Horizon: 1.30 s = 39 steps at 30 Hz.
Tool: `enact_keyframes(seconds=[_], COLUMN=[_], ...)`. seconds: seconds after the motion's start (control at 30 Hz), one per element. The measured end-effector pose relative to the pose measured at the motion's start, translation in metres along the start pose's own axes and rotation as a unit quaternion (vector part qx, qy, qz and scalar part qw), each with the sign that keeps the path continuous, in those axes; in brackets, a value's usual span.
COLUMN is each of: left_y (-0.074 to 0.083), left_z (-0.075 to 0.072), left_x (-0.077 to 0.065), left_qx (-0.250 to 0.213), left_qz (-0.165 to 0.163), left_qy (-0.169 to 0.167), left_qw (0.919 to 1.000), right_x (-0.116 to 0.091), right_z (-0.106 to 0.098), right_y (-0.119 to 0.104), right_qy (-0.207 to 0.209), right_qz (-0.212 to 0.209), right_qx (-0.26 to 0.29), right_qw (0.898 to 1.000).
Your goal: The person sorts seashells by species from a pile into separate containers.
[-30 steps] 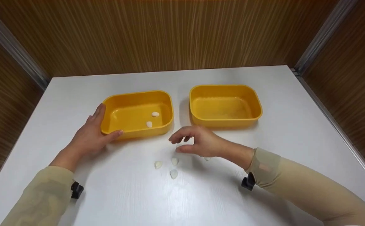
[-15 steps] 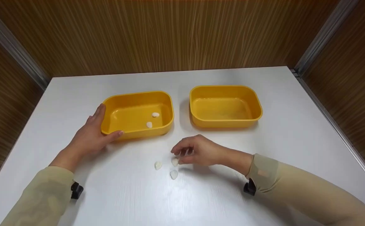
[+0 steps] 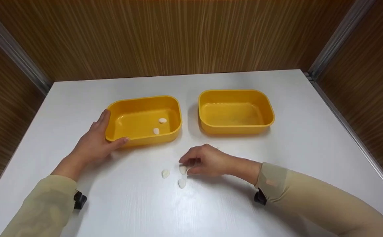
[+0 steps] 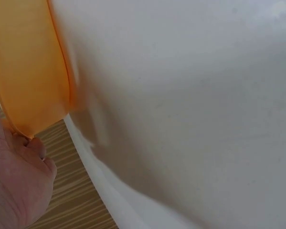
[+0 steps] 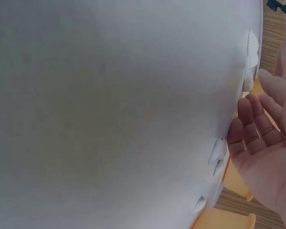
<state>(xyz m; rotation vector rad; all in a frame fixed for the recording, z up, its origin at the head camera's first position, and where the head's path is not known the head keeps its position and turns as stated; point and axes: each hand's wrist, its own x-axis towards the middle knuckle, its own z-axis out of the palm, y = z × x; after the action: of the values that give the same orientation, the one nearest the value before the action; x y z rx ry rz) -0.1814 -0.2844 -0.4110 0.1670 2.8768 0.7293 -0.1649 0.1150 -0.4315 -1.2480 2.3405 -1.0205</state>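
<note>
A small pinkish patch [image 3: 271, 183] is showing on the R sleeve [image 3: 323, 197], near the cuff; it is appearing too small to tell abt. any lettering. The counter [image 3: 119, 204] is having a white top w/ faint grain, and light is reflecting on its front middle part. Behind it a brown wood-grain back panel [image 3: 178, 36] is standing, & similar side panels [image 3: 369, 92] are closing L and R. Grey metal strips [image 3: 334, 36] are running along the corners.

On the counter, L yellow box [image 3: 155, 140] and R yellow box [image 3: 237, 130] are standing apart. Two pale pcs. [image 3: 156, 131] are lying inside the L one, toward its R end. The L hand [image 3: 94, 141] is holding this box at its L end, thumb on the near side. The R hand [image 3: 207, 161] is bending its fingers, w/ a narrow gap betw. thumb & index; one white pc. [image 3: 182, 170] is showing there on the counter, but I cannot tell if they are touching it. Two loose pcs. [image 3: 165, 173] are lying just beside; in R-wrist view, others are lying on the hand's other side.
</note>
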Motion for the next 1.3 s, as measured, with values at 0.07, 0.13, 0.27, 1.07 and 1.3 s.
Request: enact_keyframes(seconds=[0.07,0.13,0.27,1.07,1.3], left_y=[0.0003,0.0001,0.0003,-0.0016,-0.001], left_z=[-0.0001,0.0,0.0001,0.0004,0.0005], left_x=[-0.0003,-0.0003,-0.0003,-0.0013,-0.0015], left_qx=[-0.001,-0.001,-0.003,-0.002,-0.005], left_qz=[-0.001,-0.001,-0.005,0.008,0.003], left_qy=[-0.001,-0.001,-0.002,0.002,0.0], left_qw=[1.0,1.0,1.0,1.0,1.0], right_x=[0.0007,0.0012,0.0015,0.0006,0.0013], right_z=[0.0009,0.0018,0.0032,0.007,0.0076], right_y=[0.0004,0.0007,0.0006,0.0042,0.0043], right_qy=[-0.002,-0.006,-0.013,-0.009,-0.011], right_qz=[-0.005,-0.009,-0.011,-0.049,-0.044], right_qx=[-0.004,-0.005,-0.01,-0.073,-0.068], right_qw=[1.0,1.0,1.0,0.996,0.997])
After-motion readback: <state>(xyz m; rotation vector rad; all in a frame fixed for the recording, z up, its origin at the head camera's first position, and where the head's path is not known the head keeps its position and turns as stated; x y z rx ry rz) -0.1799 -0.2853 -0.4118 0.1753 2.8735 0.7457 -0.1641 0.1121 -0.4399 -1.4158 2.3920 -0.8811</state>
